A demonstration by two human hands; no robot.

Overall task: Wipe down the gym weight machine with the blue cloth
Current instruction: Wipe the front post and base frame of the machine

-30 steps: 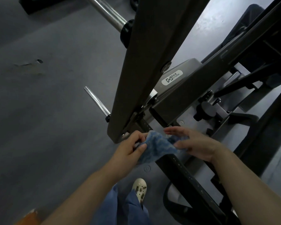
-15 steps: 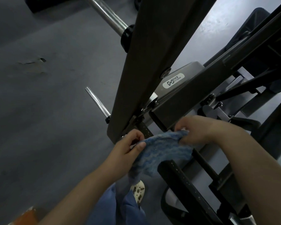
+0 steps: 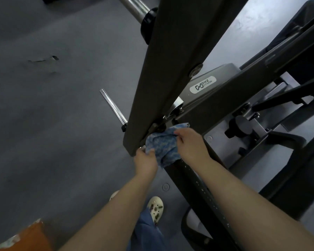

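The blue cloth (image 3: 162, 144) is bunched against the dark frame of the weight machine (image 3: 172, 66), right at the joint where the wide slanted beam meets a lower bar. My left hand (image 3: 146, 160) pinches the cloth's lower left edge. My right hand (image 3: 190, 144) grips its upper right side from above. Both hands hold the cloth over the dark perforated bar (image 3: 194, 187) that runs toward me. Part of the cloth is tucked under the beam's lower end and hidden.
A chrome peg (image 3: 112, 106) sticks out left of the beam, and a thicker chrome bar (image 3: 132, 8) crosses at the top. A black adjustment knob (image 3: 233, 127) sits to the right. Grey floor lies at left. My shoe (image 3: 155, 209) and an orange object (image 3: 27, 236) are below.
Both hands have carried the cloth up and forward onto the joint under the slanted beam. The hands have come closer together, and the cloth is more bunched.
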